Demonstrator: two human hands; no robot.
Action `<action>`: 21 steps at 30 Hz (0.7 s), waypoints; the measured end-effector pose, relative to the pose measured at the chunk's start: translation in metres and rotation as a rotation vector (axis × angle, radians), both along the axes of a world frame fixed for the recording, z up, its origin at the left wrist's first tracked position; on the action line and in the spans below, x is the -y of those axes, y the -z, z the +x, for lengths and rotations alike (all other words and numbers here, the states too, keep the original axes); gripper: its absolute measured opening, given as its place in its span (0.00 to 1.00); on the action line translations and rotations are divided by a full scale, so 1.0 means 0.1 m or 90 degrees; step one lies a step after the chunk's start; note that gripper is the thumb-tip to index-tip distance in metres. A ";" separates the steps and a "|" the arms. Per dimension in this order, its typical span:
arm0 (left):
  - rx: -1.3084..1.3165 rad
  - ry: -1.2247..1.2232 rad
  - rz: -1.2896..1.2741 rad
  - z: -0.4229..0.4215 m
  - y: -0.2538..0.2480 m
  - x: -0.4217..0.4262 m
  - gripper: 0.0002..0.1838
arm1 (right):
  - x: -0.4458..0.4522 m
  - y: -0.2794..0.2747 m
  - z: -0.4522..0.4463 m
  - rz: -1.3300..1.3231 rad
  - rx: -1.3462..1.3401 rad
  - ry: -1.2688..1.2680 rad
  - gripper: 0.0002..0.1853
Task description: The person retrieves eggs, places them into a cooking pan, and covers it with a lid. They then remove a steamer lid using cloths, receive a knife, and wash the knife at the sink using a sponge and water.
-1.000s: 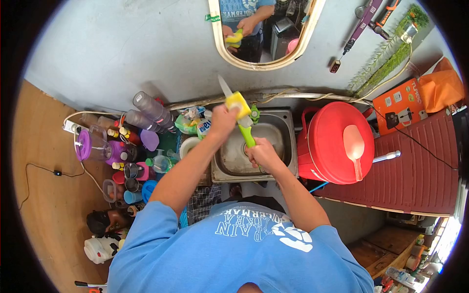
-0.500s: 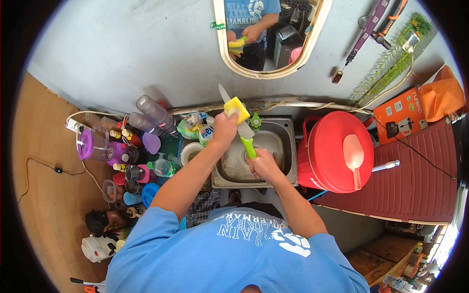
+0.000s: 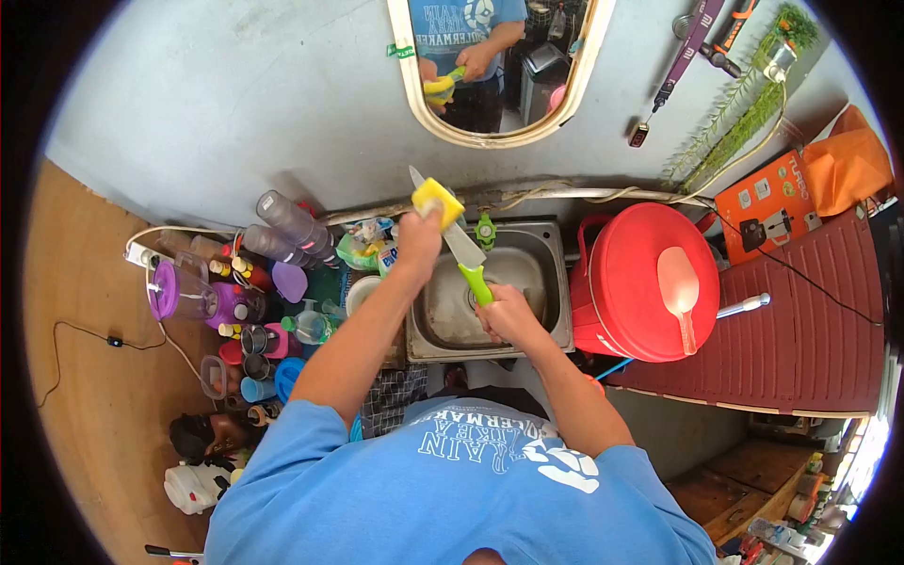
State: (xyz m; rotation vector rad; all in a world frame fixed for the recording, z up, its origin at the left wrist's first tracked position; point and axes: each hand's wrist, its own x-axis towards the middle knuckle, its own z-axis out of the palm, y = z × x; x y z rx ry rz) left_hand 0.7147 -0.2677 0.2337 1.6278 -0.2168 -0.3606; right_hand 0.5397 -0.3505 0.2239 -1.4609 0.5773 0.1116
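Note:
My right hand (image 3: 508,315) is closed round the green handle of a kitchen knife (image 3: 464,247), its blade slanting up and left over the sink. In my left hand (image 3: 420,235) is a yellow sponge (image 3: 438,202), wrapped against the blade between its middle and its tip. The tip pokes out past the sponge's upper left corner. Below the hands lies the steel sink (image 3: 424,348), and a green tap (image 3: 485,230) stands at its back edge, just right of the blade.
To the right stands a red lidded cooler (image 3: 617,282) with a pink rice scoop (image 3: 678,290) on top. Bottles, cups and a purple blender (image 3: 179,289) crowd the left side. A mirror (image 3: 490,141) hangs on the wall ahead.
My left hand and the sponge have shifted slightly left in view, along with the blade. The whole view has also moved a little. Both grips stay the same.

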 end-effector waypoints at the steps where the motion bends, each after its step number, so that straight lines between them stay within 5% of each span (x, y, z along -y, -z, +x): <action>1: 0.012 0.014 0.049 -0.04 0.20 0.00 0.17 | 0.00 0.00 0.01 0.015 0.006 0.010 0.03; 6: 0.063 0.021 0.087 0.10 0.18 0.00 0.17 | 0.00 0.03 -0.05 0.016 0.009 0.025 0.03; 8: 0.042 0.004 -0.071 0.36 0.04 0.03 0.16 | -0.02 0.04 -0.07 -0.006 0.029 0.017 0.03; 13: 0.113 0.075 0.083 -0.40 0.16 -0.01 0.14 | 0.01 0.03 -0.02 0.010 0.027 0.019 0.03; 16: 0.097 0.116 0.140 -0.10 0.10 -0.01 0.14 | 0.04 -0.01 -0.03 -0.008 0.034 0.029 0.03; 17: 0.041 0.054 0.001 0.07 0.09 0.06 0.13 | 0.03 -0.02 -0.05 -0.019 0.033 0.020 0.03; 21: 0.042 0.072 0.030 0.11 0.04 0.07 0.14 | 0.03 -0.11 0.01 -0.014 0.005 0.015 0.03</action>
